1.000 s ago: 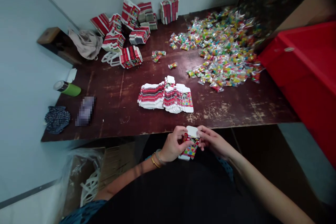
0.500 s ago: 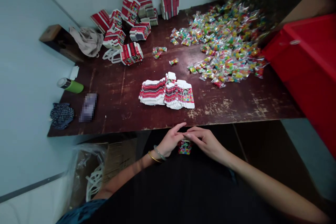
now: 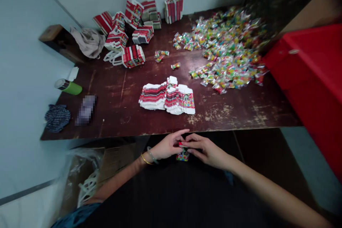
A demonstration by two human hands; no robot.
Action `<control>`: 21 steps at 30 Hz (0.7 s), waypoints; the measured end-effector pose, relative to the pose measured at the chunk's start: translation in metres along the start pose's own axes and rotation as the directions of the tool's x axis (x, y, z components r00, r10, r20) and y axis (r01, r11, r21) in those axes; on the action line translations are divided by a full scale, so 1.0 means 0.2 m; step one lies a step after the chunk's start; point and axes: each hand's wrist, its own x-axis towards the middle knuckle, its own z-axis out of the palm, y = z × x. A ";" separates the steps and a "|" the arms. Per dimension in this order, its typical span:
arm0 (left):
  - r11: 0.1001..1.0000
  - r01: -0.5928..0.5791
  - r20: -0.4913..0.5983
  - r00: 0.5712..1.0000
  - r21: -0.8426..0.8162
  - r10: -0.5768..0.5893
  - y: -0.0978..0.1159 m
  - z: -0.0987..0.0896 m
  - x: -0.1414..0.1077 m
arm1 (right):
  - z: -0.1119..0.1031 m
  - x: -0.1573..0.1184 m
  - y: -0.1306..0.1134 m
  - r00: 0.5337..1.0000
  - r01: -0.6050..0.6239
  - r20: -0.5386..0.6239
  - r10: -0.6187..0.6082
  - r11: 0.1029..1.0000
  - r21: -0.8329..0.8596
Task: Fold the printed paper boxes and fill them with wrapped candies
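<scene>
Just off the table's front edge, a small printed cardboard box (image 3: 182, 156) in red and bright colours is between my two hands. My left hand (image 3: 171, 145) grips its left side, with a bangle and a gold bracelet on the wrist. At the box's top and right side, the fingers of my right hand (image 3: 204, 149) are pinched on it. Part of the box is hidden by the fingers. Beyond my hands, a fanned stack of flat printed cartons (image 3: 167, 96) with white flaps lies on the table.
Wrapped candies (image 3: 227, 50) are heaped at the back right beside a red bin (image 3: 307, 67). Bundled cartons (image 3: 133, 56) stand at the back left. A green bottle (image 3: 70, 87), a dark cloth (image 3: 57, 117) and a wooden box (image 3: 57, 41) are on the left of the brown table (image 3: 114, 114).
My right-hand fingers have shifted from lying over the box's top to pinching its top and right side. The view has shifted slightly.
</scene>
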 end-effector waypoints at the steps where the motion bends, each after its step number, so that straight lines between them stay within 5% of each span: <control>1: 0.993 -0.011 0.007 1.000 0.114 0.010 0.03 -0.02 0.01 | -0.11 0.02 0.07 0.997 -0.015 -0.075 0.007 0.994 -0.108; 2: 0.973 -0.016 0.023 1.000 0.228 0.011 0.06 -0.05 0.02 | -0.24 0.04 0.16 0.979 -0.064 -0.202 0.017 0.972 -0.226; 4: 0.910 -0.017 0.093 0.995 0.414 -0.024 0.12 -0.12 0.02 | -0.54 0.05 0.35 0.826 -0.302 -0.563 0.029 0.866 -0.399; 6: 0.838 0.009 0.123 0.988 0.546 -0.091 0.16 -0.21 0.01 | -0.79 0.01 0.53 0.725 -0.446 -0.688 0.026 0.779 -0.441; 8: 0.782 0.094 0.133 0.966 0.616 -0.221 0.16 -0.29 -0.01 | -0.91 -0.05 0.66 0.712 -0.505 -0.701 0.036 0.720 -0.476; 11: 0.847 0.214 0.199 0.917 0.487 -0.346 0.13 -0.36 -0.03 | -0.86 -0.13 0.74 0.757 -0.540 -0.651 0.051 0.608 -0.581; 14: 0.961 0.235 0.236 0.935 0.146 -0.264 0.12 -0.30 0.01 | -0.76 -0.11 0.75 0.777 -0.556 -0.629 0.029 0.502 -0.663; 18: 0.976 0.136 0.154 0.982 -0.169 -0.110 0.16 -0.12 0.15 | -0.74 0.00 0.73 0.749 -0.586 -0.661 0.039 0.503 -0.635; 21: 0.959 0.075 0.054 0.997 -0.274 -0.063 0.16 -0.03 0.23 | -0.63 0.00 0.67 0.705 -0.631 -0.704 0.082 0.525 -0.571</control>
